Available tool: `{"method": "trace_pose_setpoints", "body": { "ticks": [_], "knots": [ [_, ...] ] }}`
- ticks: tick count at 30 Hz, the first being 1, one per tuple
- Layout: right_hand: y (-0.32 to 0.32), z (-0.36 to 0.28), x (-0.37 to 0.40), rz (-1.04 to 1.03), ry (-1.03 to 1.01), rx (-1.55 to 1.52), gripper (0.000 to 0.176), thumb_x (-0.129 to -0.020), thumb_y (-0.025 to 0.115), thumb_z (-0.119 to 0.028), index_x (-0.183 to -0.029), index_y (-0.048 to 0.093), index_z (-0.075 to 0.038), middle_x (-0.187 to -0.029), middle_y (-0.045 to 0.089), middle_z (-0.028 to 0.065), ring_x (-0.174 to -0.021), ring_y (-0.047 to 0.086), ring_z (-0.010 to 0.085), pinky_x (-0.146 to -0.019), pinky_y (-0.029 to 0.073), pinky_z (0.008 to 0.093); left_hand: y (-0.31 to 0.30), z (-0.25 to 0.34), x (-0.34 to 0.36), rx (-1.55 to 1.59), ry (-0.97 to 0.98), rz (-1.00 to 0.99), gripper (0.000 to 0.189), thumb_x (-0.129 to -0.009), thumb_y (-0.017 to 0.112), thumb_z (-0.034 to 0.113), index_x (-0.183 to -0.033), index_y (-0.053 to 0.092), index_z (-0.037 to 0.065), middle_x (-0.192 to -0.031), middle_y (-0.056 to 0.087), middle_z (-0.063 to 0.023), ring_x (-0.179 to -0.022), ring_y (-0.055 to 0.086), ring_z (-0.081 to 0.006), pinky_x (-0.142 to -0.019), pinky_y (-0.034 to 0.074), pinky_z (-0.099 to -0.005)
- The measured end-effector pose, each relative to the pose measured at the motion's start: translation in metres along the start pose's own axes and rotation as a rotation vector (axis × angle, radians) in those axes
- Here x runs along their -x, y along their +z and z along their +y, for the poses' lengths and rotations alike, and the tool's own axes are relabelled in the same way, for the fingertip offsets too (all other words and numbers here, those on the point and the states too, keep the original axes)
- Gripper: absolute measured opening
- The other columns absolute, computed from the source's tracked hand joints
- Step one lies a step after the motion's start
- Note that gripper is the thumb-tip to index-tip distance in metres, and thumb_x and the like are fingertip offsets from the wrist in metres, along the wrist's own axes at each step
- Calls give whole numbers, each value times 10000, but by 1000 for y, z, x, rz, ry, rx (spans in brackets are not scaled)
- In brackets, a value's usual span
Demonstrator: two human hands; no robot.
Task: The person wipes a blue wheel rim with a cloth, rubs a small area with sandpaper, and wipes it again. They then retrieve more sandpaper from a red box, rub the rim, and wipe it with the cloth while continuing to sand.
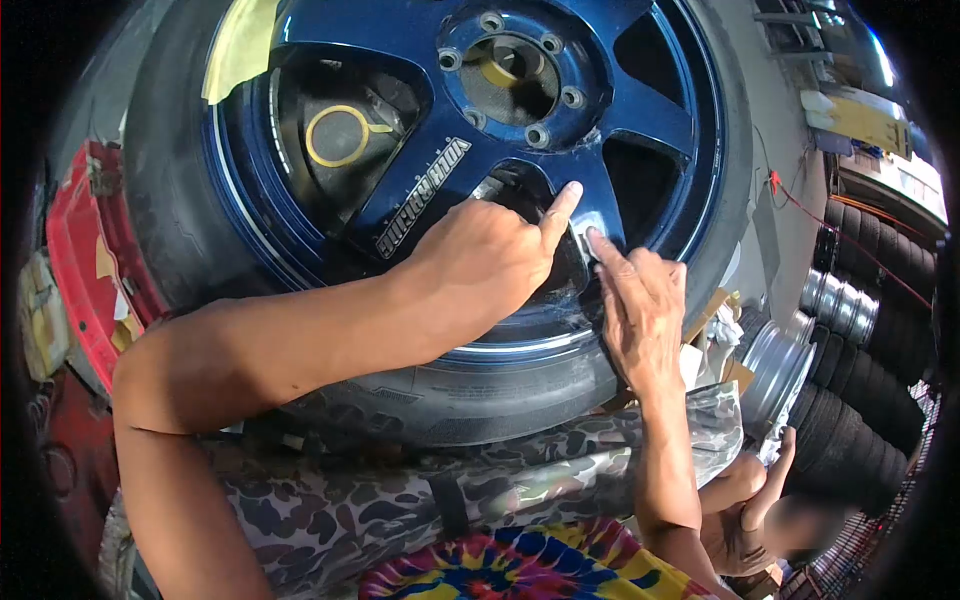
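A blue metallic wheel (pixel 400 190) with a tyre (pixel 440 405) around it lies face up in front of me. White lettering (pixel 425 195) runs along one spoke. My left hand (pixel 495 245) lies over the lower spoke, with one finger stretched out onto its blue face. Its other fingers are curled under, and whatever they may hold is hidden. From the right, my right hand (pixel 640 300) rests on the same spoke with fingers extended. Its index fingertip touches beside a small whitish patch (pixel 583 232) between the hands.
A yellow ring (pixel 337 136) shows through a wheel opening. Cream masking paper (pixel 243 45) covers part of the rim. A red panel (pixel 85 265) stands at left. Silver rims (pixel 780 365) and stacked tyres (pixel 860 390) line the right, with another person (pixel 745 505) at lower right.
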State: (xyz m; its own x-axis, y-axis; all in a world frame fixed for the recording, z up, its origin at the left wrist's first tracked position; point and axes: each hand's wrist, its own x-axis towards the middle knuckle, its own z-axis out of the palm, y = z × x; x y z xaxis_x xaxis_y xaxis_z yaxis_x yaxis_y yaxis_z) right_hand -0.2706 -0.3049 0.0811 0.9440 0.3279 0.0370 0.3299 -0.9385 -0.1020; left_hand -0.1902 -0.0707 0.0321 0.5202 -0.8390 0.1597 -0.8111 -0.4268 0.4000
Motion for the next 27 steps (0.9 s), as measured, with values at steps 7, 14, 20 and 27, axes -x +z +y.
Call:
{"method": "trace_pose_setpoints", "body": {
  "ticks": [7,14,20,27],
  "knots": [
    [-1,-4,-4,4,-3,-41,499,-904,750,-22,-1396,703,-89,-848,510,56,-827,582,242,-815,402,402,-7,4,-1,74,-53,-56,822,-877,675,25,-1615,360,-156,-764,686,-170,-636,709,-262,-596,578,-371],
    [-2,-9,-5,15,-21,-76,547,-878,766,-11,-1413,695,-97,-832,489,43,-792,559,231,-802,402,404,-15,8,2,56,-109,-139,885,-866,676,17,-1662,308,-101,-838,712,-179,-654,707,-283,-620,577,-386],
    [-5,-10,-13,-29,-7,-127,602,-831,781,-38,-1427,706,-84,-841,467,31,-787,543,216,-795,394,396,-28,6,3,42,-81,-249,952,-853,690,34,-1685,246,-88,-827,700,-157,-690,697,-291,-648,566,-392],
    [-17,-9,-9,-119,7,-143,592,-832,791,-69,-1419,709,-72,-862,484,16,-809,542,203,-796,393,390,-28,7,4,117,-150,-279,962,-888,678,24,-1711,185,-56,-849,653,-153,-759,689,-280,-659,589,-379]
  ]
}}
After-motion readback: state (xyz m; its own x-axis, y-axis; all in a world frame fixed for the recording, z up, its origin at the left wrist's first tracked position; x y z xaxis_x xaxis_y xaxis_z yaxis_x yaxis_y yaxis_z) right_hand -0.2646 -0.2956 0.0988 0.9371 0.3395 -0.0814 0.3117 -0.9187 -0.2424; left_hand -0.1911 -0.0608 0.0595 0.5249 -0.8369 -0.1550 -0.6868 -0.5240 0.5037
